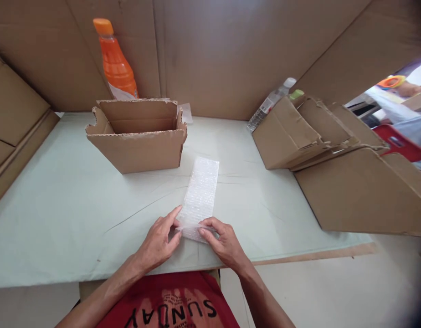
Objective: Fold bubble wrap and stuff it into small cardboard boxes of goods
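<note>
1. One strip of bubble wrap [201,193] lies flat on the pale green table [60,214], running lengthwise away from the person, with its near end at the table's front edge.
2. The left hand [158,243] rests on the table at the strip's near left corner, its index finger stretched out and touching the wrap's edge; the other fingers are loosely curled, not clamped on anything.
3. The right hand [221,241] sits at the near right corner, fingers bent over the end of the strip and pinching or pressing it; whether the thumb is underneath cannot be told from this angle.
4. The two hands are close together, both at the same short end, with the rest of the strip extending beyond the fingertips toward the back of the table.
5. One open cardboard box [137,134] stands farther back, left of the strip's far end and apart from it.
6. One orange bottle [115,61] with an orange cap stands behind that box against the cardboard wall.
7. A leaning stack of folded cardboard boxes [309,132] lies on the right; about three seem distinct, though the overlap makes the count uncertain.
8. One clear plastic bottle [270,102] lies tilted behind that stack, and a second, green cap shows just beside it.
</note>
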Tool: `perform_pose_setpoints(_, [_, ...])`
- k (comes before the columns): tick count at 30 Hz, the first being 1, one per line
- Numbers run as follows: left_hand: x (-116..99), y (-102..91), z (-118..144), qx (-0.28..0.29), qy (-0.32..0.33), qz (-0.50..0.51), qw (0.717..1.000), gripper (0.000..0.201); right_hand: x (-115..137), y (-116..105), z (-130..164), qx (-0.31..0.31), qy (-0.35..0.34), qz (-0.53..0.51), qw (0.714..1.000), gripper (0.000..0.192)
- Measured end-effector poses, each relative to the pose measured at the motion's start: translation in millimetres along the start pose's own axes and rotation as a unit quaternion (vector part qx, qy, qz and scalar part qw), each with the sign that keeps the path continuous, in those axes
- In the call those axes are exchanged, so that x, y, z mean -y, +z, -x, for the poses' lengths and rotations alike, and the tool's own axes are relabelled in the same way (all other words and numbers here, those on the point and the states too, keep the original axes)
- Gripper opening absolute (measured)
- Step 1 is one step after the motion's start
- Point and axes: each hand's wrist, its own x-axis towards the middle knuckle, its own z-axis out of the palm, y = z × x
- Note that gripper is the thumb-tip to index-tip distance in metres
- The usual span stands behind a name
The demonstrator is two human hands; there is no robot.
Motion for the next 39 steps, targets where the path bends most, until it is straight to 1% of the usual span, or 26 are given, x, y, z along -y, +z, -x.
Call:
perform_pose_setpoints(3, [-3.0, 2.7, 1.2, -0.002, -0.023, -0.012, 1.000, 0.058, -11.9, 8.6, 5.9, -0.048, 0.041, -0.024, 0.998, 0.014])
perform_pose_setpoints(5, [-6.0, 2.8, -1.8, 0.008, -0.040, -0.023, 0.999, 0.057, -17.8, 10.7, 9.9, -0.101, 0.034, -0.025, 0.994, 0.021])
perform_pose_setpoints(6, [-7.3, 2.8, -4.1, 0.011, -0.048, -0.032, 0.998, 0.058, -18.9, 10.3, 12.6, -0.136, 0.017, -0.009, 0.991, 0.024])
perform_pose_setpoints(8, [-9.1, 3.1, -9.7, 0.014, -0.060, -0.065, 0.996, 0.059, -17.1, 6.9, 19.5, -0.208, -0.041, 0.057, 0.976, 0.025])
perform_pose_setpoints(9, [-9.3, 3.6, -12.5, 0.013, -0.064, -0.087, 0.994, 0.060, -14.7, 4.9, 23.4, -0.232, -0.077, 0.100, 0.965, 0.024])
perform_pose_setpoints(10, [-9.0, 4.3, -15.1, 0.011, -0.065, -0.110, 0.992, 0.061, -11.9, 3.2, 27.2, -0.238, -0.113, 0.143, 0.954, 0.023])
perform_pose_setpoints(11, [-8.2, 5.2, -17.3, 0.009, -0.063, -0.131, 0.989, 0.062, -9.1, 2.5, 30.5, -0.226, -0.145, 0.180, 0.946, 0.024])
perform_pose_setpoints(13, [-5.9, 7.1, -19.9, 0.005, -0.049, -0.159, 0.986, 0.062, -5.7, 4.9, 34.2, -0.170, -0.189, 0.239, 0.937, 0.026])
perform_pose_setpoints(15, [-3.8, 7.7, -19.3, -0.020, -0.014, -0.163, 0.986, 0.059, -6.4, 11.5, 33.5, -0.112, -0.204, 0.281, 0.931, 0.025])
perform_pose_setpoints(16, [-3.3, 7.0, -17.7, -0.042, 0.014, -0.160, 0.986, 0.057, -8.0, 15.4, 31.7, -0.098, -0.204, 0.294, 0.929, 0.023])
perform_pose_setpoints(18, [-3.6, 3.9, -11.8, -0.085, 0.088, -0.151, 0.981, 0.055, -11.8, 21.5, 27.0, -0.097, -0.200, 0.292, 0.930, 0.019])
perform_pose_setpoints(19, [-4.2, 1.8, -8.0, -0.094, 0.129, -0.146, 0.976, 0.057, -13.2, 22.9, 24.6, -0.101, -0.199, 0.279, 0.934, 0.018])
perform_pose_setpoints(21, [-5.4, -1.7, -0.2, -0.084, 0.192, -0.135, 0.968, 0.058, -13.9, 22.3, 20.6, -0.101, -0.193, 0.238, 0.947, 0.017])
perform_pose_setpoints(22, [-5.7, -2.4, 3.0, -0.070, 0.207, -0.125, 0.968, 0.057, -13.2, 20.6, 19.3, -0.089, -0.185, 0.212, 0.956, 0.017])
perform_pose_setpoints(24, [-4.6, -1.3, 6.6, -0.048, 0.200, -0.103, 0.973, 0.052, -10.3, 15.7, 18.7, -0.053, -0.155, 0.155, 0.974, 0.016])
perform_pose_setpoints(25, [-3.3, 0.3, 6.5, -0.046, 0.182, -0.095, 0.978, 0.050, -8.7, 13.1, 19.6, -0.047, -0.136, 0.134, 0.981, 0.016])
perform_pose_setpoints(26, [-1.8, 2.3, 5.1, -0.049, 0.160, -0.090, 0.982, 0.049, -7.1, 10.8, 21.2, -0.056, -0.119, 0.124, 0.984, 0.016])
perform_pose_setpoints(27, [0.0, 4.3, 2.5, -0.055, 0.139, -0.088, 0.985, 0.048, -5.9, 8.9, 23.4, -0.080, -0.110, 0.127, 0.982, 0.017])
perform_pose_setpoints(29, [3.2, 7.9, -5.6, -0.067, 0.108, -0.093, 0.987, 0.047, -4.7, 6.8, 28.7, -0.146, -0.118, 0.166, 0.968, 0.021])
perform_pose_setpoints(30, [4.5, 9.2, -10.5, -0.070, 0.101, -0.098, 0.988, 0.048, -4.9, 6.7, 31.0, -0.167, -0.134, 0.192, 0.958, 0.023])
perform_pose_setpoints(31, [5.4, 10.1, -15.5, -0.071, 0.097, -0.105, 0.987, 0.048, -5.7, 7.3, 32.4, -0.171, -0.153, 0.217, 0.949, 0.025])
perform_pose_setpoints(33, [5.9, 10.8, -24.1, -0.076, 0.096, -0.121, 0.985, 0.047, -9.0, 10.3, 31.6, -0.144, -0.184, 0.263, 0.936, 0.028])
perform_pose_setpoints(35, [4.8, 9.9, -28.5, -0.088, 0.104, -0.133, 0.982, 0.044, -13.7, 14.3, 26.1, -0.113, -0.192, 0.300, 0.927, 0.029])
perform_pose_setpoints(37, [2.4, 7.3, -27.0, -0.097, 0.134, -0.135, 0.977, 0.046, -18.1, 16.9, 18.6, -0.103, -0.183, 0.313, 0.926, 0.026])
perform_pose_setpoints(39, [-0.3, 3.1, -19.9, -0.086, 0.181, -0.127, 0.971, 0.052, -20.0, 16.4, 13.1, -0.104, -0.173, 0.289, 0.936, 0.025])
